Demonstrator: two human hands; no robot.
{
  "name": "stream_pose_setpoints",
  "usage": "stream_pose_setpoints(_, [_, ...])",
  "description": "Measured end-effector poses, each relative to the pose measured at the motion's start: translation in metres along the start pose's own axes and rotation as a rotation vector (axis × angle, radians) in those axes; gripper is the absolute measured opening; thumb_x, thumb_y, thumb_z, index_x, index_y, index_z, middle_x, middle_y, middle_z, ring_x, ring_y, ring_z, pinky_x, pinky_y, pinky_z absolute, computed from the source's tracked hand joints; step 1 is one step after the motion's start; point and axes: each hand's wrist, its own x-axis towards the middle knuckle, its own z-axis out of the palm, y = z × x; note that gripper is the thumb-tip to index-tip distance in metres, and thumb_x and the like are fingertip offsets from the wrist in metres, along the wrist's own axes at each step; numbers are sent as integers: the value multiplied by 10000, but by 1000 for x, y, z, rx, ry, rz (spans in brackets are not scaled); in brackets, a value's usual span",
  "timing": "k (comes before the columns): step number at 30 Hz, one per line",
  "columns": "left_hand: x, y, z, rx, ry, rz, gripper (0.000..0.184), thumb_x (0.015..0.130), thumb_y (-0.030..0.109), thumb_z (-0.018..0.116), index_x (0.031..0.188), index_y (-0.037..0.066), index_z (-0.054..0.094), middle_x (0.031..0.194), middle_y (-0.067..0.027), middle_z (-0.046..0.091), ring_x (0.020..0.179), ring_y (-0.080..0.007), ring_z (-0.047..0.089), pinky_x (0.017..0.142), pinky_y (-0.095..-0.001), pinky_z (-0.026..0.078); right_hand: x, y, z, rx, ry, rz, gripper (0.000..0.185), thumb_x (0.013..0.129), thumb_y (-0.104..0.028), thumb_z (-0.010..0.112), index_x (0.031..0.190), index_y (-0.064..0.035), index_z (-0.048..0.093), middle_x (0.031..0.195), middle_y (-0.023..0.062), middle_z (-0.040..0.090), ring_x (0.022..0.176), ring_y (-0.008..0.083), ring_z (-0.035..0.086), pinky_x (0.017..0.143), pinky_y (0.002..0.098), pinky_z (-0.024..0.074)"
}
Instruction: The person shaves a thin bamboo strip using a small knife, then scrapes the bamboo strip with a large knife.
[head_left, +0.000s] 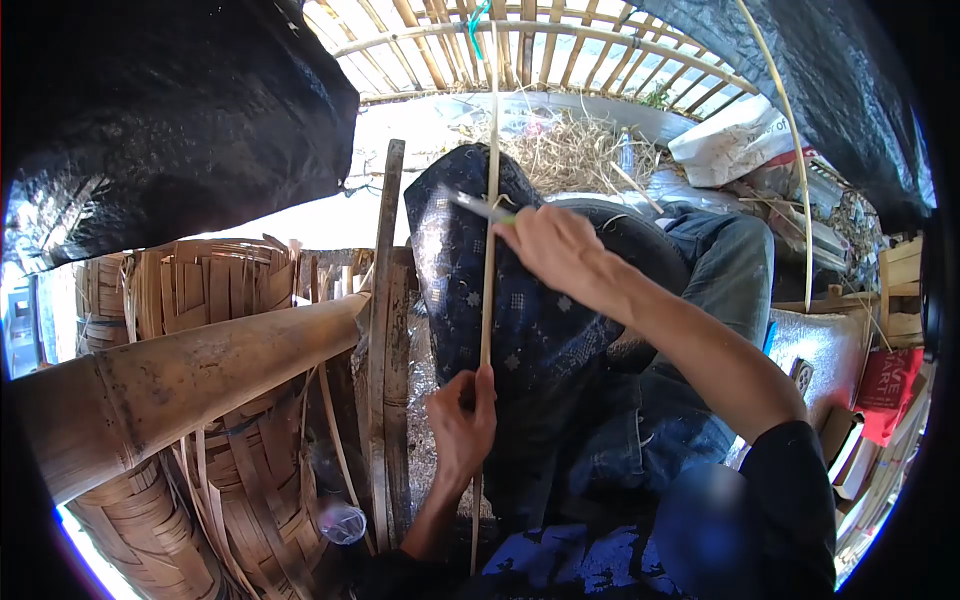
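Head camera view takes in black sheeting (pixel 190 130) hanging across the upper left, and a thick bamboo pole (pixel 210 385) slanting in below it, over woven bamboo baskets (pixel 165 540). A slatted bamboo fence (pixel 540 50) closes off the top, with loose straw (pixel 565 150) lying on the near side of it. At the centre, a dark patterned cloth (pixel 520 325) is draped beside the person's jeans (pixel 735 265). Over this cloth runs a long, narrow bamboo strip (pixel 489 310), reaching from near the fence down past the left hand (pixel 462 422). That hand has thumb and fingers pinched together on the strip's lower part. Farther up, the right hand (pixel 552 245) is closed round the handle of a knife (pixel 480 206), whose blurred blade lies across the strip, pointing up and to the left. As for progress, the strip appears already split to a slender width, and a thin curl (pixel 505 201) standing beside the blade suggests that shaving is under way. I judge the work to be partway, with the strip not yet released; how much of its length is smooth, and how much remains rough, cannot be told.
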Motion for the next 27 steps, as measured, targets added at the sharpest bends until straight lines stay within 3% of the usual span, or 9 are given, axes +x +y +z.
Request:
stream_pose_setpoints(1, [-3,-1,-1,40,-5,19,384,950,214,551,654,-31,570,501,-44,490,488,-64,429,451,-269,297,7,12,5,30,38,22,512,1019,-329,357,695,9,566,471,66,454,332,169,425,285,296,343])
stream_pose_setpoints(2, [-6,-3,-3,39,-3,28,384,950,214,551,654,-31,570,501,-44,490,488,-64,429,451,-269,297,13,35,11,-233,107,-66,490,1031,-307,312,732,3,544,472,15,369,354,85,332,276,220,239])
stream_pose_setpoints(3, [-10,-6,-7,16,-38,-25,384,950,219,550,658,-29,571,503,-41,486,492,-65,427,454,-271,297,15,30,-17,64,-87,114,458,1020,-316,368,711,-16,523,468,44,412,366,125,390,297,280,280])
stream_pose_setpoints(6, [-6,-10,-11,-21,-56,-70,383,950,232,549,669,-27,573,510,-36,481,500,-64,426,458,-276,296,11,37,-23,72,2,92,367,1014,-267,396,788,-17,542,459,32,418,332,133,350,293,288,311])
stream_pose_setpoints(8, [4,-6,-7,-26,-33,-69,390,951,253,544,680,-26,571,518,-33,474,503,-64,418,464,-279,297,-4,30,-31,228,344,-86,392,986,-280,469,700,-22,537,433,89,453,325,227,438,345,382,367])
stream_pose_setpoints(12, [17,-3,-4,-52,-40,-68,390,949,257,545,679,-24,563,524,-29,470,509,-64,408,467,-276,295,-35,7,-41,303,50,54,427,960,-327,505,695,6,545,501,184,540,461,337,588,451,427,462])
stream_pose_setpoints(21, [29,-10,-13,-121,-130,-131,415,967,307,517,669,20,555,537,25,441,500,-43,380,460,-250,284,-62,-11,-26,192,-15,-29,443,958,-371,481,700,-19,555,528,187,560,516,364,604,498,455,498])
stream_pose_setpoints(23, [30,-14,-20,-373,-224,-368,412,966,350,522,679,56,560,549,52,434,479,-23,380,433,-221,268,-63,-13,-23,194,-51,-63,442,960,-372,478,701,-22,555,528,182,562,514,356,607,494,448,500])
stream_pose_setpoints(27, [24,-14,-12,-414,-145,-401,405,962,373,530,688,76,562,541,63,424,454,-9,382,406,-197,259,-59,-19,-16,182,-74,-18,468,963,-381,469,681,-21,570,546,182,580,530,357,615,511,448,510])
